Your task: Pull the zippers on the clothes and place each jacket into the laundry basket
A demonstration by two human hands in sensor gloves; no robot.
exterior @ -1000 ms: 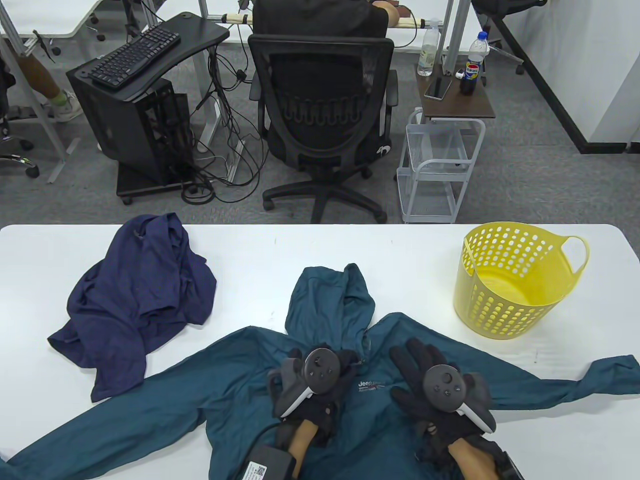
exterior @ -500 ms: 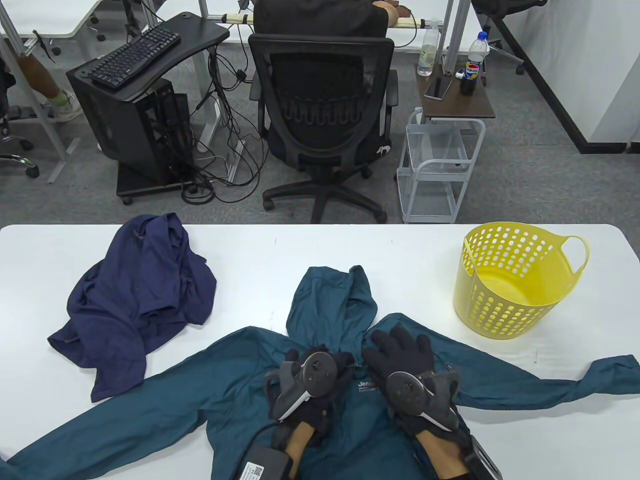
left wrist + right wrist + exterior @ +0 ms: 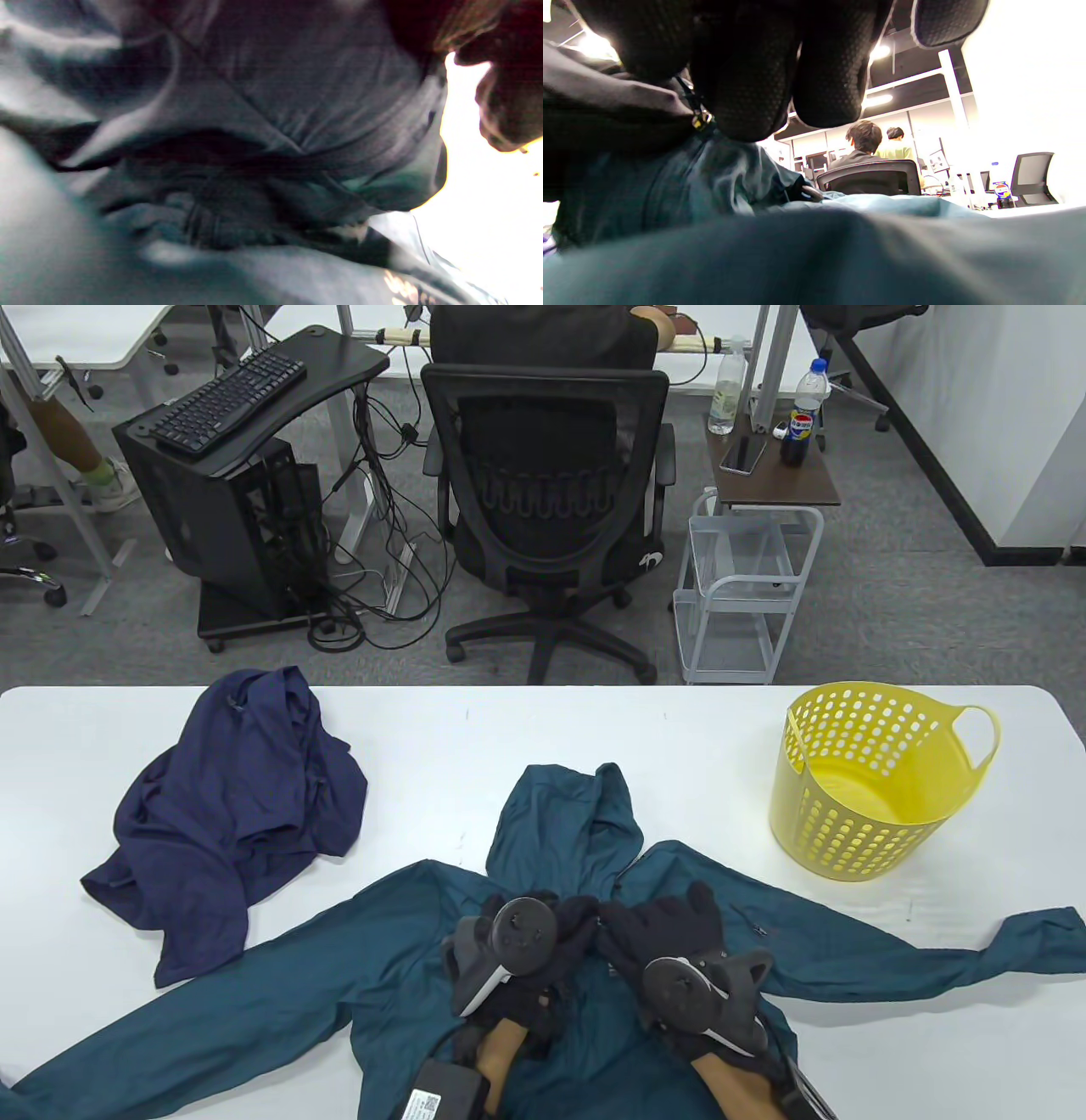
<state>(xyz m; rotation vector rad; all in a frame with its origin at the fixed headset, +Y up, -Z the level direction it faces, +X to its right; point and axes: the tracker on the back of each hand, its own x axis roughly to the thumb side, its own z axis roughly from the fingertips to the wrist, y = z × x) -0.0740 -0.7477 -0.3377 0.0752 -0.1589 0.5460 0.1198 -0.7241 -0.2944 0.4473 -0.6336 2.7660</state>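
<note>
On the near half of the white table (image 3: 526,729), a teal hooded jacket (image 3: 280,984) lies spread on its back, hood toward the far edge and hem toward the person, sleeves thrown out to either side. Its zipper line runs along that near-to-far axis, straight up the chest to the neck.

Both gloved hands meet at the chest just below the hood. The left hand (image 3: 543,937) sits on the cloth to the left of the zipper line with fingers curled down into the fabric; the left wrist view shows only bunched cloth, so whether it pinches the jacket cannot be told. The right hand (image 3: 670,929) is the one on the zipper: in the right wrist view its fingertips (image 3: 746,80) bend down at the small metal zipper pull (image 3: 701,120), touching or just beside it, though a firm pinch cannot be confirmed.

From the fingers, the unclosed stretch of the zip appears to lie away from the person, toward the hood, so the pull would likely travel along the jacket's long axis, with the left hand steadying the cloth.

A crumpled navy jacket (image 3: 237,806) waits at the far left of the table, well apart. The yellow laundry basket (image 3: 874,780) stands upright at the far right, nearer the right hand.
</note>
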